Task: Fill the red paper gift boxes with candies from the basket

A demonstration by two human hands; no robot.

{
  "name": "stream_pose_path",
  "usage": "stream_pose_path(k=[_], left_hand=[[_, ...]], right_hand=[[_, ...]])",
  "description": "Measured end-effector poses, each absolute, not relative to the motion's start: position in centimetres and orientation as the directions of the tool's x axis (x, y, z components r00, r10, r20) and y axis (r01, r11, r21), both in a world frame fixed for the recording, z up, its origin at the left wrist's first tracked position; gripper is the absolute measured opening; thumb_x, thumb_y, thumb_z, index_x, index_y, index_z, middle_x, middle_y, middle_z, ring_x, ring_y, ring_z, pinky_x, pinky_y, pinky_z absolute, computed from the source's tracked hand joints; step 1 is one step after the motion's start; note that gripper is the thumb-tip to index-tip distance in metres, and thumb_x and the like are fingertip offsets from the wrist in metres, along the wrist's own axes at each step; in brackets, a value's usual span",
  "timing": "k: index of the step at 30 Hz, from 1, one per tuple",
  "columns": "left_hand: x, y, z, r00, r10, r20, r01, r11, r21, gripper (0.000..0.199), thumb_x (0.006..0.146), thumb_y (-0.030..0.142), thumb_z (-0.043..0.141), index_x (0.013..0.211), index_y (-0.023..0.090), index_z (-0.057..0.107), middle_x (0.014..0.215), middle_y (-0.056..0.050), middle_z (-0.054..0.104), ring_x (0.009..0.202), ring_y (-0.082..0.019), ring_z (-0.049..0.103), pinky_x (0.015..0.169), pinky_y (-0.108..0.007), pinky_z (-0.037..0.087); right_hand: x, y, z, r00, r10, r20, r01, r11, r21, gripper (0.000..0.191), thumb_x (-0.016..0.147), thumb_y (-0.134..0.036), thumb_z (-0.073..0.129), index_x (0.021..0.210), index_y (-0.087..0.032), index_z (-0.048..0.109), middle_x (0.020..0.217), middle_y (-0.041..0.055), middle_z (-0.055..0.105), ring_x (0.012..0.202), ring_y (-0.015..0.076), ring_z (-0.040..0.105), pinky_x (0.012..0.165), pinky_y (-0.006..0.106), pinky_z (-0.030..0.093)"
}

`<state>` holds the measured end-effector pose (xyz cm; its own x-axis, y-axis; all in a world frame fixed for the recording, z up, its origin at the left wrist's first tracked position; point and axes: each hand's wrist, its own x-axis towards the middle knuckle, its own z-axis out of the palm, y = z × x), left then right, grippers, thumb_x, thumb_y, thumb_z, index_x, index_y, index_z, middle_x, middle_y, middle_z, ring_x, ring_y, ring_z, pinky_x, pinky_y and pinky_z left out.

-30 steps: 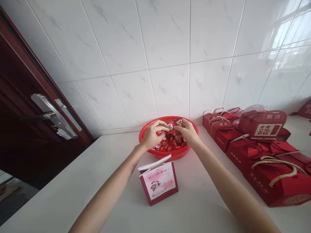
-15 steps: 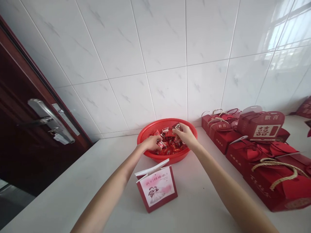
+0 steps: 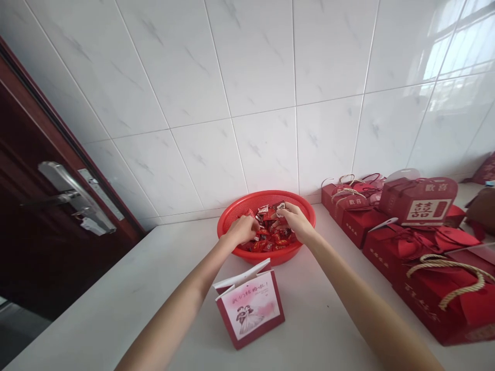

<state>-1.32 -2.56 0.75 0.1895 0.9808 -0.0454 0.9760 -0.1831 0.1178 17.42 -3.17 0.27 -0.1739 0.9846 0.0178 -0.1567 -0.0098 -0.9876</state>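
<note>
A red plastic basket (image 3: 266,196) holds many wrapped candies (image 3: 270,239), mostly in red wrappers. My left hand (image 3: 244,230) reaches into its left side, fingers curled down among the sweets; what they grip is hidden. At the right side of the basket, my right hand (image 3: 294,221) pinches a dark-and-white wrapped candy (image 3: 280,206) between thumb and fingers. In front of the basket, between my forearms, stands a small dark red gift box (image 3: 251,309) with a pink picture of a couple. Its top flaps are raised and parted.
Several red gift boxes (image 3: 429,304) with rope handles and ribbons line the right side of the white countertop (image 3: 154,288). One box (image 3: 417,203) sits on top of others. A tiled wall (image 3: 266,149) rises behind, and a dark red door (image 3: 46,216) is at the left.
My left hand has shifted slightly and turned down, covering the red-and-white candy seen at its fingers before. My right hand keeps the dark candy. The whole view has moved a little.
</note>
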Motion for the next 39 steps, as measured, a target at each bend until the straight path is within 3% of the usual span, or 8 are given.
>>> stream_pose_path(k=[5, 9, 14, 22, 25, 28, 33, 39], left_hand=[[-1.30, -2.06, 0.14, 0.205, 0.945, -0.255, 0.979, -0.197, 0.054, 0.047, 0.060, 0.003, 0.068, 0.102, 0.024, 0.073, 0.104, -0.006, 0.075, 0.090, -0.025, 0.070, 0.064, -0.025, 0.048], [-1.12, -2.09, 0.41, 0.196, 0.936, -0.294, 0.979, -0.203, 0.005, 0.031, 0.063, 0.004, 0.067, 0.088, 0.021, 0.072, 0.095, -0.007, 0.074, 0.086, -0.026, 0.070, 0.064, -0.027, 0.048], [-0.97, -2.39, 0.74, 0.203, 0.950, -0.238, 0.977, -0.213, -0.015, 0.022, 0.077, 0.014, 0.062, 0.095, 0.023, 0.071, 0.098, -0.008, 0.074, 0.090, -0.027, 0.070, 0.073, -0.030, 0.050], [-0.96, -2.42, 0.60, 0.215, 0.972, -0.096, 0.975, -0.219, -0.036, 0.046, 0.082, 0.007, 0.051, 0.122, 0.022, 0.067, 0.118, -0.016, 0.066, 0.114, -0.035, 0.062, 0.093, -0.044, 0.045], [-0.84, -2.65, 0.76, 0.287, 0.952, -0.106, 0.957, -0.288, 0.002, 0.033, 0.084, 0.016, 0.056, 0.111, 0.024, 0.073, 0.115, -0.012, 0.065, 0.114, -0.033, 0.060, 0.094, -0.040, 0.045], [-0.87, -2.70, 0.72, 0.386, 0.897, -0.215, 0.922, -0.380, 0.074, 0.018, 0.078, 0.026, 0.065, 0.092, 0.026, 0.078, 0.091, -0.005, 0.068, 0.089, -0.025, 0.066, 0.077, -0.030, 0.049], [-0.98, -2.32, 0.24, 0.439, 0.857, -0.270, 0.898, -0.425, 0.112, 0.038, 0.069, 0.040, 0.074, 0.106, 0.030, 0.078, 0.104, -0.007, 0.065, 0.093, -0.028, 0.064, 0.076, -0.032, 0.049], [-0.83, -2.19, -0.12, 0.405, 0.871, -0.276, 0.914, -0.398, 0.086, 0.007, 0.063, 0.028, 0.075, 0.067, 0.023, 0.075, 0.085, -0.008, 0.066, 0.084, -0.029, 0.064, 0.061, -0.030, 0.045]], right_hand=[[17.45, -3.02, -0.08, -0.181, 0.983, 0.037, -0.164, 0.007, -0.986, 0.005, 0.073, -0.019, 0.054, 0.075, -0.021, 0.049, 0.075, -0.0022, 0.068, 0.057, 0.0119, 0.064, 0.057, 0.024, 0.054], [17.46, -3.03, -0.14, -0.189, 0.981, 0.041, -0.164, 0.009, -0.986, 0.007, 0.073, -0.020, 0.056, 0.075, -0.021, 0.049, 0.074, -0.0021, 0.067, 0.057, 0.0123, 0.065, 0.057, 0.023, 0.054], [17.49, -3.18, 0.08, -0.196, 0.979, 0.049, -0.163, 0.017, -0.986, 0.008, 0.074, -0.019, 0.057, 0.074, -0.020, 0.049, 0.074, -0.0017, 0.068, 0.057, 0.0110, 0.064, 0.054, 0.021, 0.053], [17.38, -3.01, -0.09, -0.197, 0.979, 0.058, -0.166, 0.025, -0.986, 0.011, 0.074, -0.018, 0.060, 0.073, -0.021, 0.049, 0.073, -0.0017, 0.067, 0.056, 0.0115, 0.064, 0.052, 0.021, 0.052], [17.35, -3.07, -0.08, -0.199, 0.978, 0.062, -0.167, 0.028, -0.986, 0.012, 0.074, -0.018, 0.060, 0.072, -0.020, 0.049, 0.073, -0.0018, 0.067, 0.055, 0.0114, 0.063, 0.052, 0.022, 0.052], [17.38, -3.18, -0.01, -0.202, 0.977, 0.066, -0.167, 0.032, -0.985, 0.012, 0.074, -0.017, 0.060, 0.072, -0.020, 0.049, 0.072, -0.0017, 0.067, 0.056, 0.0116, 0.063, 0.053, 0.022, 0.052], [17.41, -3.20, -0.02, -0.209, 0.975, 0.074, -0.165, 0.040, -0.985, 0.010, 0.074, -0.016, 0.060, 0.072, -0.019, 0.051, 0.071, -0.0014, 0.067, 0.055, 0.0111, 0.062, 0.052, 0.021, 0.052], [17.28, -3.19, -0.11, -0.221, 0.972, 0.080, -0.170, 0.043, -0.985, 0.014, 0.073, -0.015, 0.063, 0.070, -0.020, 0.050, 0.069, -0.0014, 0.067, 0.054, 0.0107, 0.062, 0.050, 0.020, 0.051]])
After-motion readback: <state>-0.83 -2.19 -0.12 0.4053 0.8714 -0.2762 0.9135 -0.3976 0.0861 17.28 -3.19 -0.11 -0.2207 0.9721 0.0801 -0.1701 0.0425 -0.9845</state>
